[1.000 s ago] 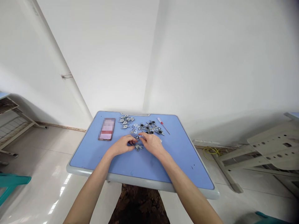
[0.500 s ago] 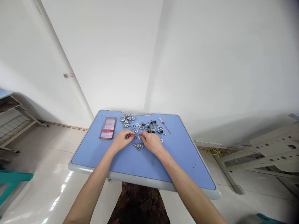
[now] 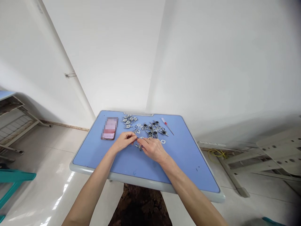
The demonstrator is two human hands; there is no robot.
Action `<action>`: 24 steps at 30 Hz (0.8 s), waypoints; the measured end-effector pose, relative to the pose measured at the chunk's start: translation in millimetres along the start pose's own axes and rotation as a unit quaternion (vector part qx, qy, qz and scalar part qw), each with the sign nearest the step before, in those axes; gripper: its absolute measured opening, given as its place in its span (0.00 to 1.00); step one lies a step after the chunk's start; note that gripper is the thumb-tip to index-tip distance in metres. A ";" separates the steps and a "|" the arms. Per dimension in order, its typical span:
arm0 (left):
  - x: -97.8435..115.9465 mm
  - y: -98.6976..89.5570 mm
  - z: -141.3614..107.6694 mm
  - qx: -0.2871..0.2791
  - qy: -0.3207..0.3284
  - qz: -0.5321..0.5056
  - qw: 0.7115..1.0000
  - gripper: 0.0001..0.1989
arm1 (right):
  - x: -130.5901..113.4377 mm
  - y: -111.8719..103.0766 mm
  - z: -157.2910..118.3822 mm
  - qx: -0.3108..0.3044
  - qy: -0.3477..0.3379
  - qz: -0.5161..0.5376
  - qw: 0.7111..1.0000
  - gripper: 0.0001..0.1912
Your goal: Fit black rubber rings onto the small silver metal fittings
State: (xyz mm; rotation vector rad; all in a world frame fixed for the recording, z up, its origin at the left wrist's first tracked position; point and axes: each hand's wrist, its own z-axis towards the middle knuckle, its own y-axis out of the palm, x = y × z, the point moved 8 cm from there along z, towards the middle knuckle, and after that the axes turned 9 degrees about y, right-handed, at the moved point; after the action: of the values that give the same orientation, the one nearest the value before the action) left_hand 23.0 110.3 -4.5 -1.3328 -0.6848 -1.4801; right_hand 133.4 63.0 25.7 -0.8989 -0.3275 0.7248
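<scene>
My left hand point(image 3: 123, 142) and my right hand point(image 3: 152, 149) sit close together over the blue table top point(image 3: 188, 160). Their fingertips almost meet in a pinch near a small metal fitting point(image 3: 139, 147), partly hidden under my right fingers. Whatever the fingers pinch is too small to tell. Just beyond lies a heap of several metal fittings with black rings point(image 3: 151, 129), and a second group point(image 3: 128, 121) sits to its left. A few loose black rings point(image 3: 136, 130) lie near my left fingertips.
A phone with a blurred screen point(image 3: 109, 128) lies at the left of the table. A red-handled screwdriver point(image 3: 167, 126) lies at the far right of the parts. The table's grey rim point(image 3: 145, 185) runs in front of me, with a tiled floor beyond its edges.
My hands have drawn closer together, and my right fingers now cover the small fitting that lay open before. The whole view has shifted slightly.
</scene>
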 end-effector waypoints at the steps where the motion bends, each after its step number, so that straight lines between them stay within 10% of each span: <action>1: 0.9 -0.1 -0.1 0.002 0.001 0.001 1.000 0.17 | 1.7 -0.8 0.7 0.003 0.012 0.021 1.000 0.12; 10: 2.8 -5.3 -1.4 0.029 0.015 0.039 0.999 0.16 | 40.6 5.3 3.9 -0.050 0.284 0.278 0.916 0.10; 24: 16.6 7.1 -4.1 0.009 0.062 0.126 0.990 0.12 | 43.9 15.7 -0.1 -0.165 0.355 0.407 0.826 0.12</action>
State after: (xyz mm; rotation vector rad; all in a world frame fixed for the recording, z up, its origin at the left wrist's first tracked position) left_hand 29.5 99.3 8.9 -1.2518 -0.4320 -1.3356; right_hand 158.2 99.7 11.5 -1.5981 0.6729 1.0551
